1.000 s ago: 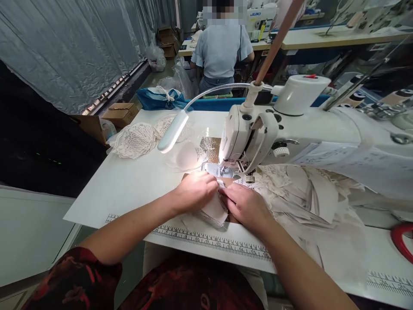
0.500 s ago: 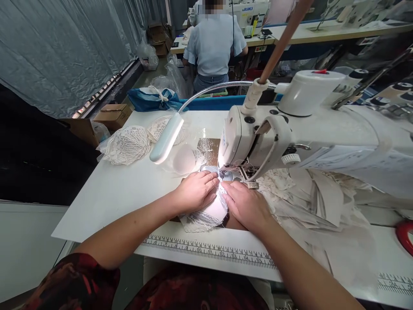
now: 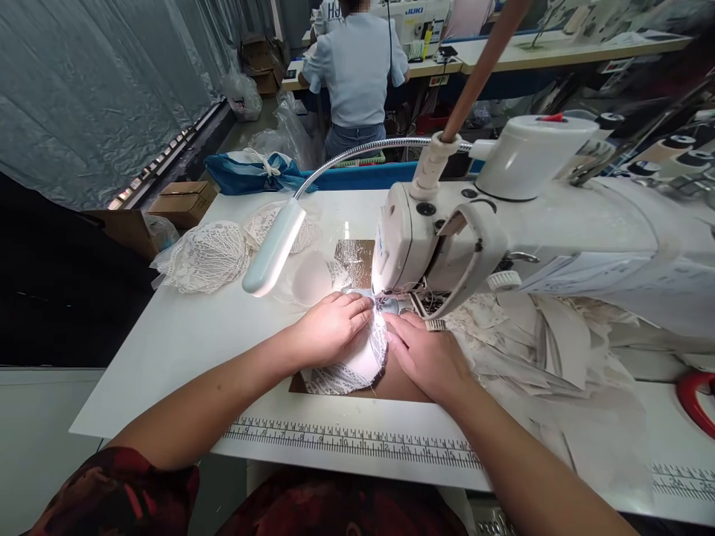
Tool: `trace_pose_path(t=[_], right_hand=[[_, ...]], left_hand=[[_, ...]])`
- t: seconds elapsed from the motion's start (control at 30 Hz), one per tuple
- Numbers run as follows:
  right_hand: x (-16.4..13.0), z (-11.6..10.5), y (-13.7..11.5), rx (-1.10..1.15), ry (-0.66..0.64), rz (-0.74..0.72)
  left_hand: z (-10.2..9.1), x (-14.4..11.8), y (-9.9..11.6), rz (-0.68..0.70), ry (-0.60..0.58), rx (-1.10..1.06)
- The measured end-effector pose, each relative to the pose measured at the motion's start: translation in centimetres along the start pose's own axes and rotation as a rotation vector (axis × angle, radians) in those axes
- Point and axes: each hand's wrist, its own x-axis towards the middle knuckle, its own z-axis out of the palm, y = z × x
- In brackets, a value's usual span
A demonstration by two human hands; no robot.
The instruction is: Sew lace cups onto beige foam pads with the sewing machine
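Note:
A white cup-shaped piece with lace point(image 3: 372, 356), like a bra cup, lies under the head of a white sewing machine point(image 3: 410, 246). My left hand point(image 3: 334, 327) rests flat on its left part, fingers stretched toward the needle area and covering much of the piece. On the other side, my right hand point(image 3: 427, 350) has its thumb and forefinger closed at the cup's right edge, just below the presser foot. The needle itself is too small to make out. A brown board point(image 3: 402, 380) shows beneath the piece.
Lace cups point(image 3: 209, 257) and a smooth pale cup point(image 3: 311, 279) lie left. A lamp point(image 3: 275, 246) hangs over the table. Lace and fabric pieces point(image 3: 536, 342) are heaped right, near a red ring-shaped handle point(image 3: 696, 402). A ruler strip point(image 3: 346, 439) runs along the front. Ahead, a person point(image 3: 360, 71) sits.
The cup has turned under my hands, its lower lace edge now rounder and drawn in closer. My hands stay beside the needle area. The whole view has shifted slightly.

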Motion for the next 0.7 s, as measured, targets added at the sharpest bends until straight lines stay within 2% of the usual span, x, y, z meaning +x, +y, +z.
trace_pose_path(t=[0.13, 0.3, 0.47, 0.7], right_hand=[[-0.3, 0.1, 0.5, 0.097, 0.054, -0.004], [-0.4, 0.3, 0.8, 0.134, 0.088, -0.048], [-0.4, 0.1, 0.6, 0.15, 0.068, -0.077], [-0.3, 0.1, 0.3, 0.062, 0.007, -0.089]], left_hand=[[-0.9, 0.0, 0.9, 0.075, -0.062, -0.044], [-0.3, -0.5, 0.9, 0.061, -0.042, -0.113], [0.4, -0.7, 0.4, 0.083, -0.01, -0.13], [0.5, -0.7, -0.1, 0.1, -0.007, -0.14]])
